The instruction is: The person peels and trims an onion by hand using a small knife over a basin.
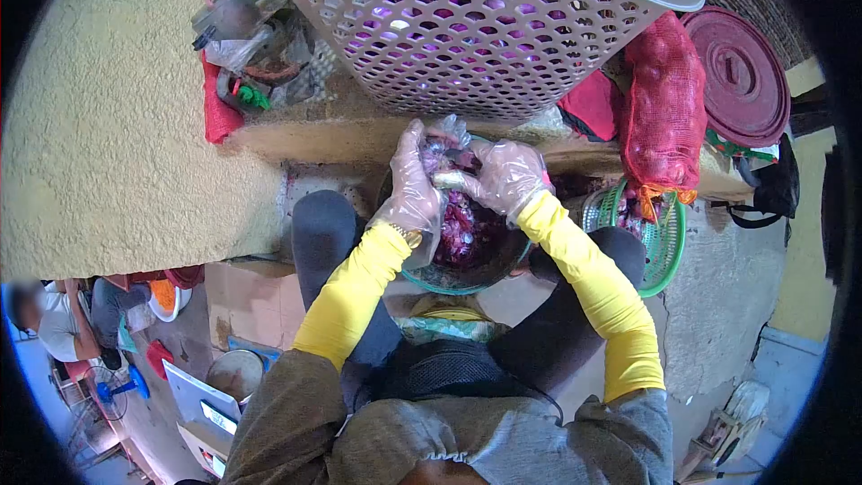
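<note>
My left hand (413, 180) and my right hand (514, 178), both in clear plastic gloves, come close together above a round basin (422, 282). Their fingers curl around a bunch of purple onion skins (438, 157); whether a bulb or a small tool is among them, I cannot tell. Below the hands, more shiny purple-red onion skins (462, 233) fill the basin, which stands between my knees. The lower part of each palm faces inward, so some fingertips are hidden.
A large perforated crate (485, 63) holding purple things stands on the ledge ahead. To its right are a full red mesh bag (664, 108), a dark red lid (736, 76) and a green basket (666, 256). At far left another person (76, 328) sits near a blue fan (126, 384).
</note>
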`<control>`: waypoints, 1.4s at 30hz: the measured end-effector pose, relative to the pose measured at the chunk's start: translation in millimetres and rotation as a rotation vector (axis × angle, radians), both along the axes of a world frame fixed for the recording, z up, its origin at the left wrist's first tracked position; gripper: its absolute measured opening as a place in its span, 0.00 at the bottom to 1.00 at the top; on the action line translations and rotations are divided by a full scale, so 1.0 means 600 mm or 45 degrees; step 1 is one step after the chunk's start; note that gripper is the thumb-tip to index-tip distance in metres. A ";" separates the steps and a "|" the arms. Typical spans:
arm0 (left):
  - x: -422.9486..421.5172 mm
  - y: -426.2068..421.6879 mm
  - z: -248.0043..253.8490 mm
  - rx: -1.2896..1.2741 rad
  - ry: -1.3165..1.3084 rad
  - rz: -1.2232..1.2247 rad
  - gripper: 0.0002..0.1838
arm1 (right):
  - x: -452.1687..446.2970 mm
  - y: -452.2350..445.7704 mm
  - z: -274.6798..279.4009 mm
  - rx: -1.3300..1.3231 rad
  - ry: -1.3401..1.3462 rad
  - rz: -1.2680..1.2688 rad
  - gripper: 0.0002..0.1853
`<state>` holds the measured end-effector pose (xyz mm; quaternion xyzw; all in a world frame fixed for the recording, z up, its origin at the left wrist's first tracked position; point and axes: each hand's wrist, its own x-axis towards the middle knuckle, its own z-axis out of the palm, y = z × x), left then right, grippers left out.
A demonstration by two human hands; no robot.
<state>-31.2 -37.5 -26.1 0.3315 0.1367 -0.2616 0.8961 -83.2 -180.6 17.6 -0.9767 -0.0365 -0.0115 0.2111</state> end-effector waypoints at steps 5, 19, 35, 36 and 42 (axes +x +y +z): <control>-0.006 -0.013 -0.008 0.001 -0.093 0.233 0.22 | -0.004 0.010 -0.013 0.215 0.004 -0.059 0.34; 0.007 -0.003 0.031 -0.222 0.311 -0.013 0.18 | 0.001 -0.007 0.026 -0.127 0.036 0.052 0.42; 0.006 -0.008 0.008 -0.184 0.003 0.117 0.22 | 0.016 -0.036 -0.013 0.083 0.077 0.061 0.34; 0.014 0.009 0.017 -0.219 0.098 -0.144 0.23 | 0.017 -0.046 0.000 -0.030 0.058 0.093 0.34; 0.019 0.003 0.014 -0.080 0.357 -0.242 0.17 | 0.006 -0.026 0.027 -0.210 0.070 0.084 0.36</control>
